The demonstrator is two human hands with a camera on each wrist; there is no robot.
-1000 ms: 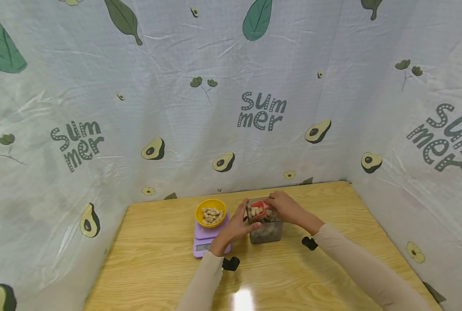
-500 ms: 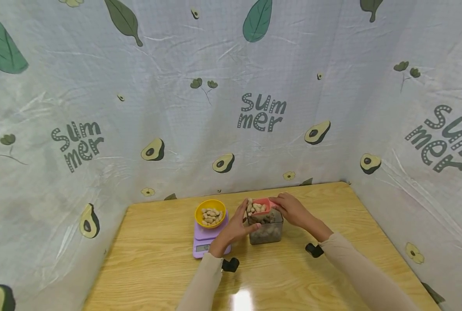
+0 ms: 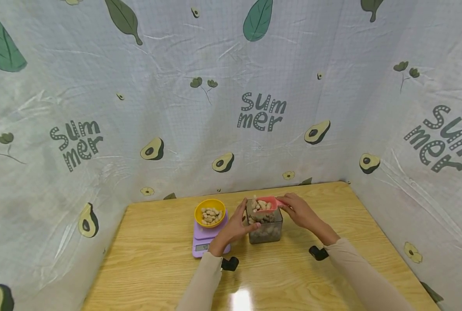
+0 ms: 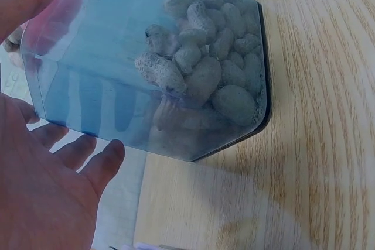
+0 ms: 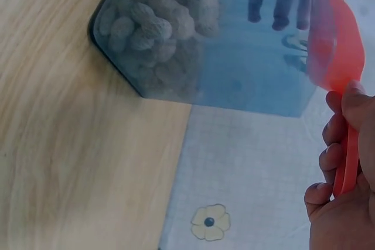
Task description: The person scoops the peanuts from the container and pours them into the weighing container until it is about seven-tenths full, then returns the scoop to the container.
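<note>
My right hand [image 3: 298, 211] grips the handle of a red scoop [image 5: 343, 42], fingers wrapped round it in the right wrist view. Peanuts [image 3: 262, 206] fill the scoop, which is held level over the top of a clear plastic container [image 3: 266, 235]. More peanuts [image 4: 202, 77] lie at the bottom of that container, which stands on the table. My left hand [image 3: 234, 226] holds the container at its left side, thumb on the near face and fingers along the side wall. Part of the scoop is seen only through the container's wall in the left wrist view.
Left of the container stands a purple kitchen scale [image 3: 201, 233] with a small display. On it sits a yellow bowl [image 3: 197, 215] with several peanuts inside. The wooden table [image 3: 153, 259] ends at a printed sheet [image 3: 184, 121] hung behind and at the sides.
My right hand has lifted the scoop with peanuts up out of the container and drawn it slightly right, levelling it. My left hand, the bowl and the scale stay where they were.
</note>
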